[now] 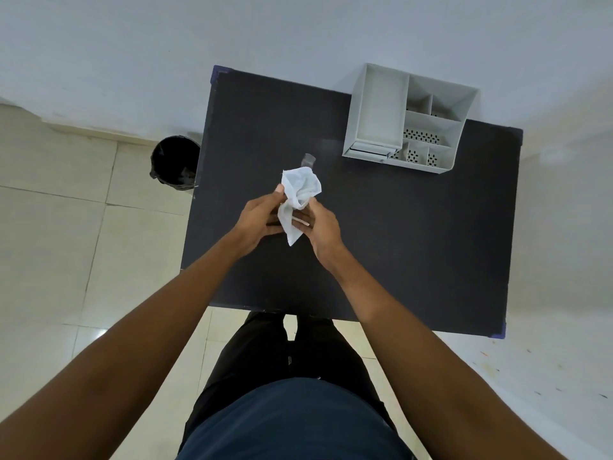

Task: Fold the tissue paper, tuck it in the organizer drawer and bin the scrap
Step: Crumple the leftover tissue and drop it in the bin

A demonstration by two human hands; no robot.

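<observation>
A crumpled white tissue paper [298, 197] hangs between both hands above the middle of the dark table [414, 234]. My left hand [262, 220] pinches its left edge with thumb and fingers. My right hand [321, 227] grips its lower right side. A small clear scrap [309, 160] lies on the table just beyond the tissue. The grey organizer [411, 117] stands at the table's far right, its drawer [371, 151] at the lower left front. A black bin [174, 162] with a dark liner stands on the floor left of the table.
The table backs onto a pale wall [298, 34]. Tiled floor [59, 227] spreads to the left and around my legs at the near edge. The organizer's open compartments have perforated bottoms.
</observation>
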